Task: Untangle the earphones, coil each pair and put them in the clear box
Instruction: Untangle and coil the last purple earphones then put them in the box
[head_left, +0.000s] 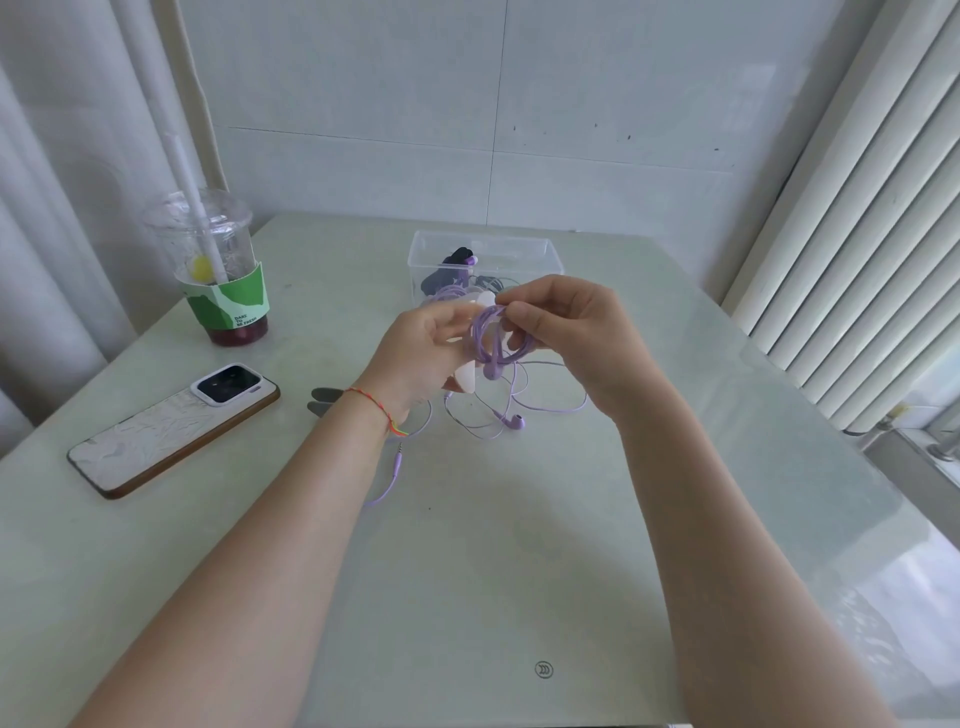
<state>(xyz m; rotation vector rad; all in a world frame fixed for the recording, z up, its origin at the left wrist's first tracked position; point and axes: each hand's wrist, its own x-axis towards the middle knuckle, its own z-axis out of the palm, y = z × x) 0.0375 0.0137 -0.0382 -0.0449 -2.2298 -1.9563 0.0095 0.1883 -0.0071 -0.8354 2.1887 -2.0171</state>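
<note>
Now — purple earphones (491, 338) coil upright | left hand (426, 353) holds | right hand (566, 327) pinches top

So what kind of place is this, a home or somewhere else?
Probably a home or small office corner. A pale table stands against a tiled wall, a takeaway drink cup and a phone lie on it, and curtains hang at the left.

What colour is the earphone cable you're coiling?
Light purple earphone cable, seen clearly in the head view.

Glossy pale table (467, 571), clear plastic box (553, 257), clear plastic cup (208, 234) with paper sleeve.
</note>
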